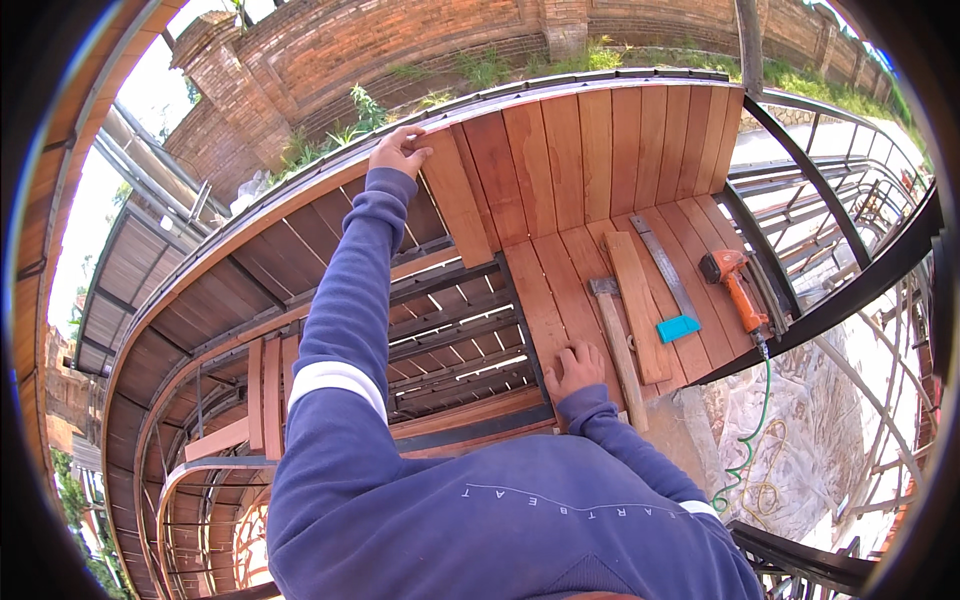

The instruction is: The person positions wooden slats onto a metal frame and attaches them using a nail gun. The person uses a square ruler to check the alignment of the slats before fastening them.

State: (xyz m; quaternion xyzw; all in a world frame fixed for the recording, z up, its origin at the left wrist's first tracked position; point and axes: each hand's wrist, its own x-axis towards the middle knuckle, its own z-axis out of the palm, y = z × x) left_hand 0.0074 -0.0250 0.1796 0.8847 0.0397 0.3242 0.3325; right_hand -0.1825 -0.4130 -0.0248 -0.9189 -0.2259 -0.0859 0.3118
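My left hand (398, 153) reaches far forward, its fingers closed over the top end of an upright reddish wooden plank (458, 200), the leftmost one of the bench back. My right hand (575, 368) lies with fingers spread on the seat boards (545, 300), holding nothing. Just right of it lies a hammer (618, 340) with a wooden handle. Beside that are a loose wooden board (635, 305) and a try square (667, 270) with a metal blade and turquoise handle. An orange pneumatic nail gun (738, 290) rests at the seat's right end.
Left of the boards, an open dark metal frame (455, 320) shows gaps between its bars. A green coiled air hose (750, 440) hangs from the nail gun toward plastic sheeting (810, 420). A brick wall (400, 60) stands behind the bench. Curved metal framing (830, 190) continues right.
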